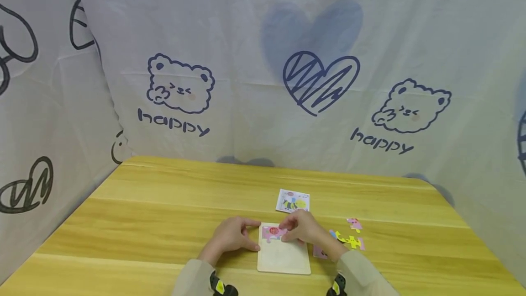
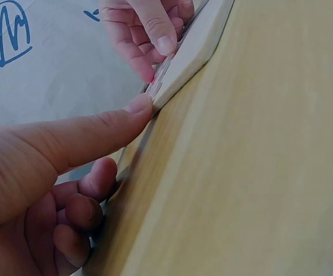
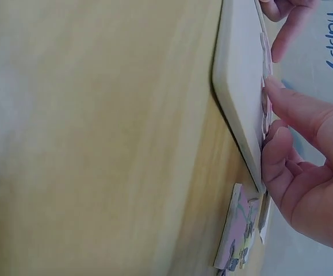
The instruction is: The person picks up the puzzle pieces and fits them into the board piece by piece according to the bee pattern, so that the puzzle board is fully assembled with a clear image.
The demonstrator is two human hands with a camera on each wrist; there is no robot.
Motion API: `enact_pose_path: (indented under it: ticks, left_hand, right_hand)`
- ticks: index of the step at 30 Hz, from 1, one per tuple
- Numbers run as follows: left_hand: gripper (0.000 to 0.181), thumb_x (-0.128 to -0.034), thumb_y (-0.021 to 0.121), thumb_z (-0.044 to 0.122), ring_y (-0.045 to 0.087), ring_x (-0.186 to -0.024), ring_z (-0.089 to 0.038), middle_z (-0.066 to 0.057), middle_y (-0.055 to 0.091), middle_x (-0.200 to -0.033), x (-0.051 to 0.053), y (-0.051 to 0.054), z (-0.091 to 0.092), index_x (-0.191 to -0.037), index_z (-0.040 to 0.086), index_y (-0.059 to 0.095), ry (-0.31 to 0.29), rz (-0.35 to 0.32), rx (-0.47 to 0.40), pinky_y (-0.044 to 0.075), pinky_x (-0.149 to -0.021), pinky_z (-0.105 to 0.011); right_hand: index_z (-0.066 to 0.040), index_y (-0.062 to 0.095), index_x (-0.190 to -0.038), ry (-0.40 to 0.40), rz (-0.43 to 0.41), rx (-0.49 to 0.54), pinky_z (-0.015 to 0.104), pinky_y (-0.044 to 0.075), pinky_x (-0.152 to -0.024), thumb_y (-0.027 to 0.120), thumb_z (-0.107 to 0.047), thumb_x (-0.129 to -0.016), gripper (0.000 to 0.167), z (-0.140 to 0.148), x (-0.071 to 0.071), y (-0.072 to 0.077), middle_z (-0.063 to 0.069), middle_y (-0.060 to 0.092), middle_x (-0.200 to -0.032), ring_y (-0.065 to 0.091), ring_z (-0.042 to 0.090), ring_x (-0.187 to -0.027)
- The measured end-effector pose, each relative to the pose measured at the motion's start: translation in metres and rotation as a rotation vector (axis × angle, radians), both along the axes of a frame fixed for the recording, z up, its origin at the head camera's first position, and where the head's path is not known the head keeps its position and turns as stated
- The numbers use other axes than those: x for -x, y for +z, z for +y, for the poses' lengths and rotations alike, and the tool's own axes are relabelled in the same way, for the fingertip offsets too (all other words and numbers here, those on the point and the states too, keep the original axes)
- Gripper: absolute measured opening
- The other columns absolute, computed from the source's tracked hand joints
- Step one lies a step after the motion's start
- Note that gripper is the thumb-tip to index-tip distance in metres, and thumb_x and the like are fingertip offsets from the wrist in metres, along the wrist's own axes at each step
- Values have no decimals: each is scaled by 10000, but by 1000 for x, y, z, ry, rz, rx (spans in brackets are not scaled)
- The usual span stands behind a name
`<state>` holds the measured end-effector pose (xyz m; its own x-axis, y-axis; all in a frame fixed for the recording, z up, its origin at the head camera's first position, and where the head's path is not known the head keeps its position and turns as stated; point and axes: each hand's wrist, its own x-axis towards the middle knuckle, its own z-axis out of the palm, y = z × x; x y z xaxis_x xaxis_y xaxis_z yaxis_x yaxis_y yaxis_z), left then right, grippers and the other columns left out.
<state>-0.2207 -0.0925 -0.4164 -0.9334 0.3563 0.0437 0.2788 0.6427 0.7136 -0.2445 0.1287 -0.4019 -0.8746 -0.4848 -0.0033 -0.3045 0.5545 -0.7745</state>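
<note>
A pale square puzzle board [image 1: 283, 259] lies on the table with pink puzzle pieces [image 1: 269, 232] along its far edge; one bears a red round shape. My left hand [image 1: 232, 236] touches the board's left side, with the index finger at the far corner and the thumb [image 2: 114, 123] lower on the edge. Its other fingers are bent beneath. Over the far right part of the board, my right hand [image 1: 302, 227] pinches a pink puzzle piece [image 3: 266, 106] between thumb and index finger. That hand partly hides the piece and the board's far right corner.
Behind the board lies a picture card [image 1: 293, 201] with a bee. Loose puzzle pieces, including a yellow one [image 1: 352, 242] and a pink one [image 1: 354, 224], lie right of the board, partly behind my right wrist. A printed cloth [image 1: 246, 140] hangs along the table's far edge.
</note>
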Motion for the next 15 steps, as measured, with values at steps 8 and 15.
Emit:
enact_pose_path:
  ticks: [8, 15]
  left_hand:
    - [565, -594, 819, 267, 391, -450, -68, 60, 469, -523, 0, -1, 0, -1108, 111, 645, 5, -2, 5, 296, -453, -239]
    - [565, -594, 819, 252, 387, -447, -70, 58, 468, -520, 0, -1, 0, -1109, 104, 643, 8, -11, -4, 294, -455, -239]
  right_hand:
    - [36, 664, -873, -16, 31, 49, 187, 341, -398, 728, -18, -705, 188, 7, 1, 3, -9, 528, -647, 426, 73, -459]
    - [57, 635, -920, -58, -80, 135, 224, 316, -406, 679, -26, -766, 181, 23, -1, 10, 22, 504, -672, 395, 109, -446]
